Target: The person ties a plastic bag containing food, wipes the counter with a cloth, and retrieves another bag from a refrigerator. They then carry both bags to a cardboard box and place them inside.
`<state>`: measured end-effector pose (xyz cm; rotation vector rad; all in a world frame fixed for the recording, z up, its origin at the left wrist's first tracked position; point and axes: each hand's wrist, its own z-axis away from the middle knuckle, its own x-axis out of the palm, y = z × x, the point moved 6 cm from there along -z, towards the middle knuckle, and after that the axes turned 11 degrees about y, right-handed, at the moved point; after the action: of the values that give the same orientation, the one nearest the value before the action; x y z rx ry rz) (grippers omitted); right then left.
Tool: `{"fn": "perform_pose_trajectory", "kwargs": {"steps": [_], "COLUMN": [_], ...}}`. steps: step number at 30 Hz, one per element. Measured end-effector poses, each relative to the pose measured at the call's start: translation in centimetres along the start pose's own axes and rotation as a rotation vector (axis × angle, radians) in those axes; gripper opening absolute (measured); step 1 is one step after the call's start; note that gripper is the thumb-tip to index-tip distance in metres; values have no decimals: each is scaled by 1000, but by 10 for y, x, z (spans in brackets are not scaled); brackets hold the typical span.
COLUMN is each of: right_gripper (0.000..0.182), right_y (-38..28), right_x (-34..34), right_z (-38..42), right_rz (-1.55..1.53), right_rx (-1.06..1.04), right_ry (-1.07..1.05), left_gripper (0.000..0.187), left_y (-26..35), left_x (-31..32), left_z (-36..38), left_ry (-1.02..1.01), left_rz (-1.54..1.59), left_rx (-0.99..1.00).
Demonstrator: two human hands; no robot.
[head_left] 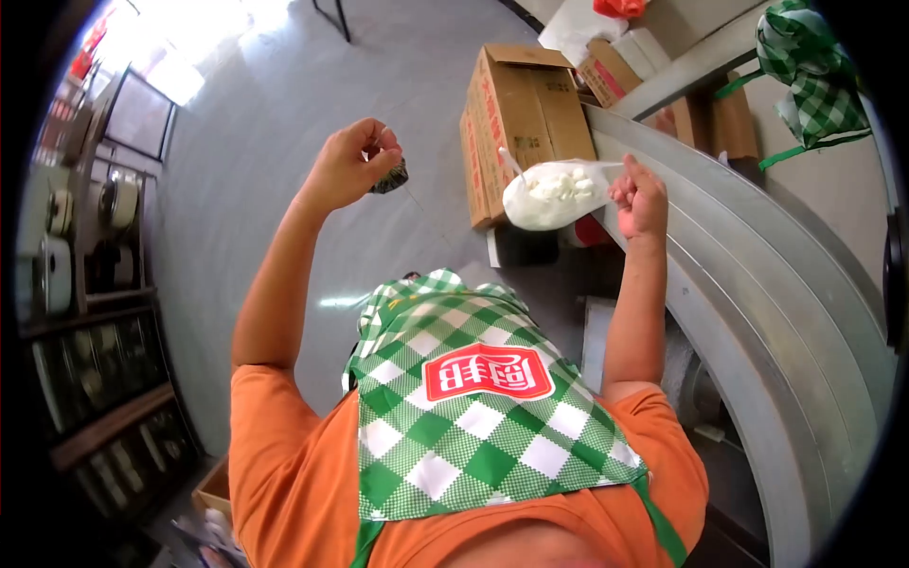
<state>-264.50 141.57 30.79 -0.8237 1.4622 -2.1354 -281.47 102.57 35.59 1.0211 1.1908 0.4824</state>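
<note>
My left hand (355, 166) is raised over the floor, its thumb and fingers pinched together. A small dark bundle (389, 177) with a lighter pattern hangs just under those fingers, partly hidden by them; its kind I cannot make out. A thin string-like line trails from it. On the other side, my right hand (641, 201) is closed on the gathered end of a clear plastic bag (559, 196). White pieces fill the bag, which hangs in front of a cardboard box.
Behind the bag stands a large cardboard box (521, 114). A long metal counter (748, 246) curves along my right side. Shelves with pots and jars (114, 369) line the left. A green checked cloth (810, 80) hangs at the upper right. Grey floor (246, 189) lies ahead.
</note>
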Motion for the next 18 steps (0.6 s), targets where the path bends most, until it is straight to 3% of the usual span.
{"fn": "perform_pose_trajectory", "kwargs": {"steps": [1,2,3,7,9,15,16,18], "right_gripper": [46,47,47,49,50,47,47,47], "right_y": [-3,-15,-23,-25,-17,8,11,31], "right_x": [-6,-51,-51,-36,-33,-40,-46,-55], "right_z": [-22,76,86,87,58,27,61,64], "right_rz": [-28,-49,-76,-81,-95,-270,-315,-418], "right_rx": [4,-2,-17,-2,44,138,125,127], "right_ry": [36,5,-7,-20,9,105,137,208], "left_gripper": [8,7,9,13,11,15,13,11], "left_y": [0,22,26,28,30,52,57,65], "left_x": [10,3,-3,-14,-3,15,9,21], "left_z": [-22,95,106,91,41,-40,-17,-44], "left_ry": [-7,23,42,60,0,-7,-20,-59], "left_rz": [0,1,14,69,95,-34,-16,-4], "left_rx": [13,20,39,64,12,157,206,286]}}
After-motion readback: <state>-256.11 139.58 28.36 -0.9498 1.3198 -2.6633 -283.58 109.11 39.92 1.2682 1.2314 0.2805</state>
